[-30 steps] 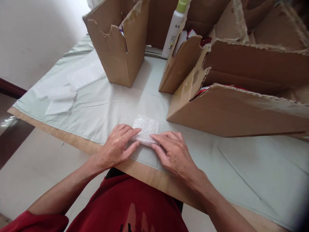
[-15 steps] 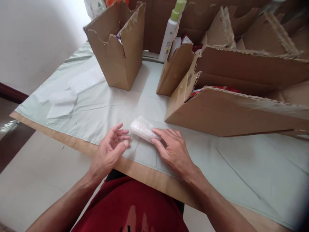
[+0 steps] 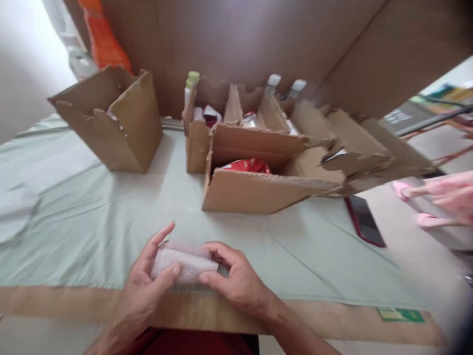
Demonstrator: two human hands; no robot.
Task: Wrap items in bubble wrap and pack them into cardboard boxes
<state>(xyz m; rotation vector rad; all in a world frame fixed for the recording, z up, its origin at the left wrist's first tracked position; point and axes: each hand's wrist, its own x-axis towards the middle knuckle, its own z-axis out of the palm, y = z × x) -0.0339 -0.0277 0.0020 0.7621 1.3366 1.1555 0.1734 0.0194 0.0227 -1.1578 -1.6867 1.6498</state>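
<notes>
A small roll of bubble wrap [image 3: 190,266] lies across the front of the green cloth, between my two hands. My left hand [image 3: 142,281] grips its left end, thumb in front and the index finger raised behind. At the other end my right hand [image 3: 238,276] holds it between thumb and fingers. Whatever may be inside the wrap cannot be made out.
Cardboard bins stand behind: a tall box [image 3: 127,133] at left and a long box [image 3: 240,195] holding a red packet [image 3: 249,165]. A phone [image 3: 365,222] lies at the right edge. Loose bubble wrap sheets [image 3: 55,162] are at left. Another person's legs [image 3: 428,207] show at far right.
My left hand, apart from the roll before, has closed on its left end. The roll now lies more level. The view has swung right, bringing the phone and the other person's legs into sight.
</notes>
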